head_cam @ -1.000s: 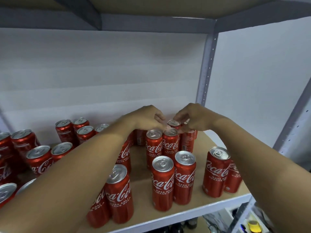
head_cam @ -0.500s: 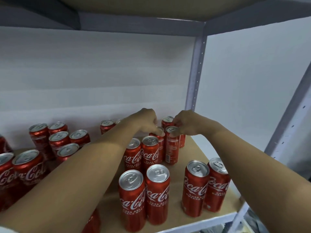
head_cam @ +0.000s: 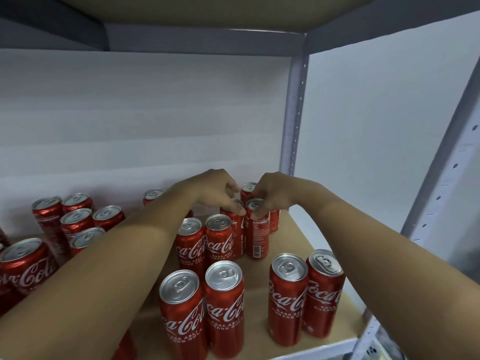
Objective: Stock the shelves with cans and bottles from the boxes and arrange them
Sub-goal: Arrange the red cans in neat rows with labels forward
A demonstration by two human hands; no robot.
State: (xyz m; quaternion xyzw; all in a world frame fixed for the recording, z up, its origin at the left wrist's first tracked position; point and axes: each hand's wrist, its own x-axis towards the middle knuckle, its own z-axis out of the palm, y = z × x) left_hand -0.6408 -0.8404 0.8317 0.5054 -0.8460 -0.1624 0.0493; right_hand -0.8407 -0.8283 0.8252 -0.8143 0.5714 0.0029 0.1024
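Observation:
Slim red Coca-Cola cans stand upright on the tan shelf board. My left hand grips the rim of one can near the back. Beside it, my right hand pinches the top of a neighbouring can whose label side with small print faces me. The two held cans stand side by side, touching. Another can stands just behind them, partly hidden by my fingers.
Two pairs of cans stand at the shelf's front; another pair sits mid-shelf. Several cans crowd the left side. A grey metal upright marks the back right corner, and a shelf is close overhead.
The view has shifted left and closer. Both hands stay on the tops of the two rear cans, which have been drawn slightly forward and together.

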